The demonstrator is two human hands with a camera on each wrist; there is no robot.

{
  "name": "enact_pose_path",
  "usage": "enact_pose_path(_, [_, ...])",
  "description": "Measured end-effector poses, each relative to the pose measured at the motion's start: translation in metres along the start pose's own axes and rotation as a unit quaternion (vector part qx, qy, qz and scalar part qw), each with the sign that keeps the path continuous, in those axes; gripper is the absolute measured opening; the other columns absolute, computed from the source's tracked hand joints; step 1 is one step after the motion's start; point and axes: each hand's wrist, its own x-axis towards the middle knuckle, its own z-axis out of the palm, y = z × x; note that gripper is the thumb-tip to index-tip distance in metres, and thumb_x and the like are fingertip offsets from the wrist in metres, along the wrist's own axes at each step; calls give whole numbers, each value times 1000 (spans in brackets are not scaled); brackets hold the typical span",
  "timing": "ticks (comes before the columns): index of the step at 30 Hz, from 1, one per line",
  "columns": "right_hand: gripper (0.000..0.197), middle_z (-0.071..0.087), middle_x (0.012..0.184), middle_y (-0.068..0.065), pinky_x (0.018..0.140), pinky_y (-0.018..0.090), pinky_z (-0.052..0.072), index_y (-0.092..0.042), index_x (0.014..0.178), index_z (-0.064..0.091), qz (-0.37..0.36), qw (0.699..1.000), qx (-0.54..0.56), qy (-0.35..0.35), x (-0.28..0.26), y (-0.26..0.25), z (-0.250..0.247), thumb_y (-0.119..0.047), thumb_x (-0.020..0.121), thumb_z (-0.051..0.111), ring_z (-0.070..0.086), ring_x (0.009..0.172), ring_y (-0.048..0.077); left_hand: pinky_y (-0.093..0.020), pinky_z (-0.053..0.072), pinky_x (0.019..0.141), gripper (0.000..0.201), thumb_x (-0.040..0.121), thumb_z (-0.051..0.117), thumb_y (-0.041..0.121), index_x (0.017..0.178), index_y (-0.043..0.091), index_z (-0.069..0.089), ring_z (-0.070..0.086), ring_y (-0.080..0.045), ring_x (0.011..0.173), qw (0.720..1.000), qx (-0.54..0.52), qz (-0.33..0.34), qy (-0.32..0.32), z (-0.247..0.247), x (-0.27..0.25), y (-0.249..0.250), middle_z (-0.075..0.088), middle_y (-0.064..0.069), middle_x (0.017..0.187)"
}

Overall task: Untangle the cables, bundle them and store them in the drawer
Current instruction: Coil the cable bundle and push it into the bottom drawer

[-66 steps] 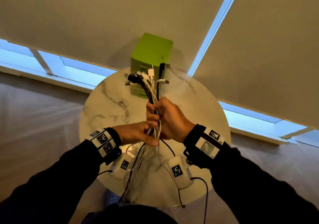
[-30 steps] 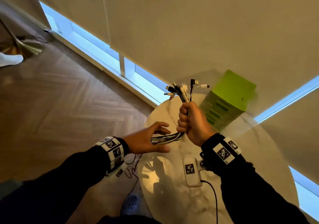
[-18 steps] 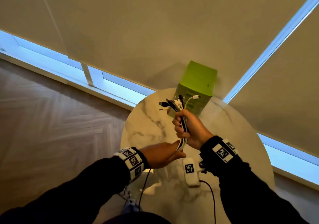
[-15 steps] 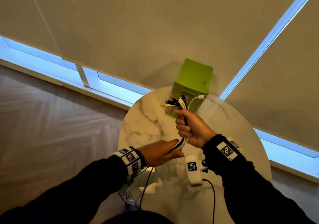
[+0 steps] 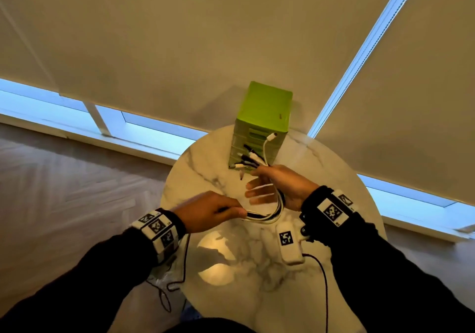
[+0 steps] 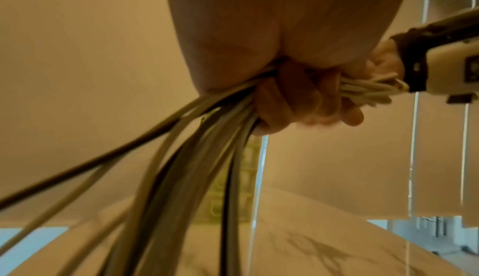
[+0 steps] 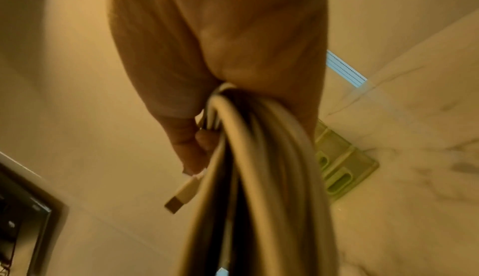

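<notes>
A bundle of white and black cables (image 5: 267, 217) runs between both hands above the round marble table (image 5: 231, 281). My left hand (image 5: 210, 209) grips the bundle in curled fingers (image 6: 298, 104), and the long tails (image 6: 194, 157) hang down past the wrist. The bundle bends in a loop under my right hand (image 5: 282, 186) and crosses its palm. There the thumb (image 7: 189, 147) pins it while the fingers stretch out to the left. The connector ends (image 5: 246, 158) fan out toward the green drawer unit (image 5: 267, 111), whose drawers look closed. A white USB plug (image 7: 181, 196) dangles below the thumb.
The drawer unit stands at the table's far edge, against drawn beige blinds (image 5: 205, 37). A white tagged device (image 5: 289, 245) with a thin dark wire hangs under my right wrist. Wood floor (image 5: 64, 191) lies to the left. A dark framed object (image 7: 31, 219) shows low left.
My left hand has closed on the bundle and drawn it left into a loop. The right hand's fingers have straightened from a fist, and the connector ends have tipped toward the drawer unit.
</notes>
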Motion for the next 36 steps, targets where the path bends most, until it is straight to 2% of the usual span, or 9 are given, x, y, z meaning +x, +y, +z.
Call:
enact_pose_path(2, [26, 70, 116, 18, 81, 45, 55, -15, 110, 73, 34, 997, -30, -68, -1, 4, 1, -35, 98, 60, 66, 93, 37, -33, 51, 71, 46, 90, 46, 72, 102, 36, 74, 63, -5, 75, 999, 46, 16, 16, -13, 7, 6, 71, 12, 87])
enact_pose_path(5, [28, 66, 125, 20, 70, 41, 58, -21, 110, 72, 45, 988, 22, -145, -6, 9, 4, -41, 100, 56, 67, 87, 38, -36, 53, 70, 52, 83, 49, 78, 99, 35, 75, 64, -2, 76, 995, 84, 25, 46, -26, 14, 7, 72, 15, 88])
enact_pose_path(9, [51, 64, 120, 30, 75, 43, 61, -14, 135, 51, 33, 978, 12, -204, -5, 20, 9, -51, 100, 47, 66, 98, 45, -41, 55, 71, 39, 81, 62, 73, 92, 35, 57, 68, -7, 78, 995, 41, 31, 83, -26, 18, 5, 70, 11, 85])
enact_pose_path(14, [41, 68, 90, 19, 63, 32, 58, -13, 117, 55, -4, 984, 0, -179, -6, 28, 7, -50, 101, 47, 62, 68, 24, -38, 52, 67, 42, 76, 59, 78, 93, 42, 45, 63, -13, 75, 993, 21, 9, 120, -18, 23, 11, 66, 10, 84])
enact_pose_path(21, [24, 51, 69, 8, 53, 25, 46, -14, 119, 54, -48, 982, 43, -177, -18, 26, -16, -31, 102, 57, 48, 55, 15, -18, 47, 87, 66, 83, 45, 77, 134, 35, 49, 61, -4, 104, 992, 26, 6, 120, 3, 19, 8, 62, 13, 120])
enact_pose_path(25, [19, 42, 63, 3, 49, 24, 39, -20, 117, 48, -80, 982, 74, -157, -21, 18, -32, -29, 102, 55, 39, 49, 11, -24, 51, 74, 30, 91, 62, 53, 114, 34, 57, 64, -6, 85, 987, -9, -36, 155, 5, 12, 0, 66, 16, 90])
enact_pose_path(29, [19, 38, 61, 1, 47, 24, 35, -22, 116, 44, -105, 983, 91, -117, -18, 10, -41, -35, 103, 52, 34, 47, 11, -16, 47, 69, 17, 99, 57, 41, 102, 25, 59, 67, -4, 76, 982, -81, -122, 120, 3, 14, 10, 71, 10, 81])
enact_pose_path(33, [27, 36, 60, 2, 48, 26, 34, -17, 109, 47, -116, 987, 56, -94, -15, 17, -34, -43, 103, 47, 30, 47, 12, -39, 53, 77, 18, 105, 47, 22, 105, 8, 58, 71, -28, 75, 929, -276, -196, 150, -2, 27, 24, 64, -5, 73])
enact_pose_path(36, [33, 34, 61, 2, 49, 26, 33, -18, 110, 48, -129, 987, 22, -89, -17, 24, -26, -50, 103, 43, 29, 49, 13, -41, 53, 72, 19, 105, 43, 19, 109, 7, 57, 70, -36, 75, 879, -373, -226, 191, -3, 32, 32, 68, -15, 80])
